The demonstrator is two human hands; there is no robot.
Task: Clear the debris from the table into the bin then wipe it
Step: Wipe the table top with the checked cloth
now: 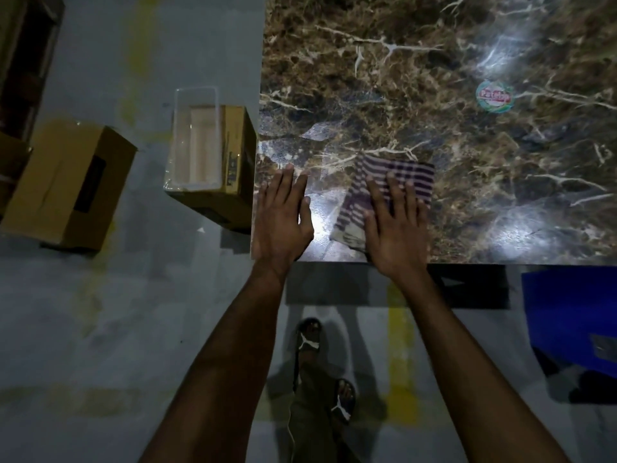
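Right hand [397, 225] presses flat, fingers spread, on the striped cloth [397, 182]; left hand [283, 215] rests flat, fingers together, on the bench [434, 95].

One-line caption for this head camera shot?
Right hand presses striped cloth on marble table; left hand rests flat beside it.

Dim grey floor [133, 312] streaked with yellow paint, two cardboard boxes [70, 185] left, a blue crate [571, 315] right, glare on marble.
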